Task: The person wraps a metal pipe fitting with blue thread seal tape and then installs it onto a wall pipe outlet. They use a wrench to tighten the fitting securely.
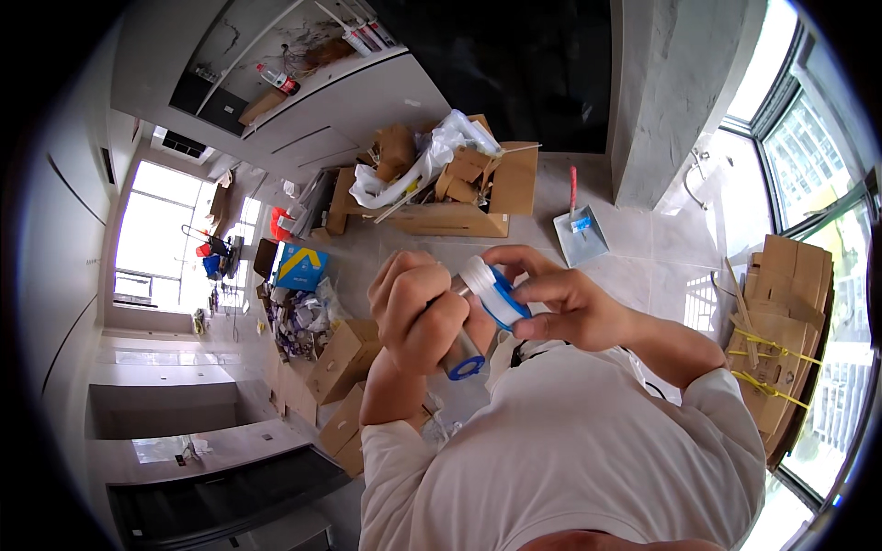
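In the middle of the frame, count one left grip, one right grip, one metal tube and one white roll with a blue rim. At upper center, count one large open carton; right of it, one dustpan. At upper left, count one bottle. Left of center, count one blue-and-yellow box and, below it, two brown boxes. At right, count two yellow straps.
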Available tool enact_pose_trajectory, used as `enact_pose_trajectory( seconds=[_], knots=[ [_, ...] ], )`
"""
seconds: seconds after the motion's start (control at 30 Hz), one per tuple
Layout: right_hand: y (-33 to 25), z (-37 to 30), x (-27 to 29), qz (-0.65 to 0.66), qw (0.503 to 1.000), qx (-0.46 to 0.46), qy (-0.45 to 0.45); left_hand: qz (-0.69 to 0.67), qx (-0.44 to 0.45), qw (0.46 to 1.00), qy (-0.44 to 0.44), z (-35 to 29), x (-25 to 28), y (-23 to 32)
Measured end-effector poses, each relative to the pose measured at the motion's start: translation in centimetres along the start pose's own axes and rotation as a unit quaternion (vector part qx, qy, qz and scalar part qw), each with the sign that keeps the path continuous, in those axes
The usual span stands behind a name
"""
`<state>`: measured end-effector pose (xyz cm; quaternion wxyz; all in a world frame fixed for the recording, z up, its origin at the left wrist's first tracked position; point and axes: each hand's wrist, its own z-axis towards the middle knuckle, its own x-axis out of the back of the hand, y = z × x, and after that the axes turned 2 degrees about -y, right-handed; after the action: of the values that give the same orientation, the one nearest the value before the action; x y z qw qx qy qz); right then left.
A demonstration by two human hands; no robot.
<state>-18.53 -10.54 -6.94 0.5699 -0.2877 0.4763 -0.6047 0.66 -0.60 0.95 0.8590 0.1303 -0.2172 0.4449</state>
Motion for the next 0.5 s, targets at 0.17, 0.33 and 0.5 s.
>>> enact_pose_trajectory(
  seconds=[0.17,0.33,0.5],
  knots=[
    [-2.6,-1.8,0.4,-0.016,0.999,0.038,-0.020,-0.010,0.012,0.999,-0.042,-0.5,0.1,-1.0],
    [-5.4,-0.2,1.2,-0.065,0.977,0.189,-0.071,-0.006,-0.016,1.000,-0.010,-0.8,-1.4,-1.5],
    [-7.9,3.7,2.6,-0.069,0.976,0.191,-0.082,-0.025,-0.005,1.000,-0.015,-1.3,-2.3,0.6]
  ],
)
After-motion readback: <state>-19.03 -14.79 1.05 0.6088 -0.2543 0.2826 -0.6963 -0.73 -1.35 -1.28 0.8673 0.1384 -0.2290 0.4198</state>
